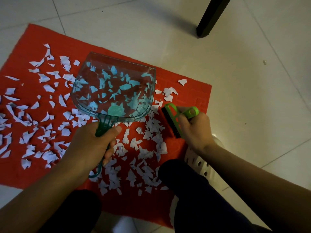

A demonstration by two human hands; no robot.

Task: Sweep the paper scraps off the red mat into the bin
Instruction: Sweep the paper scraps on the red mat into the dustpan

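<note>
**Light scraps, rough mat: we go in low and gentle**

We hold a clear teal dustpan in our left hand, fingers wrapped tight around its green handle, the pan lifted and tilted over the middle of the frame. Our right hand grips a small green hand brush, fingers curled about its looped handle, dark bristles resting at the right-hand side of the red mat.

The paper scraps lie strewn over nearly all of the mat, thickest at the left and lower centre of the frame, and a few show through the pan's clear floor; whether those lie in the pan or under it we cannot tell. No bin is in view.

We judge the scraps to be featherweight, thin and limp, so they should scatter or flip at a fast stroke, and the mat's texture looks likely to snag their edges. Short, low brush strokes suit them better than pinching. The pan looks stiff and light; the handle is the right hold, with its front lip pressed flat on the mat so that scraps do not slide beneath. The mat itself is soft and may ruck up.
</note>
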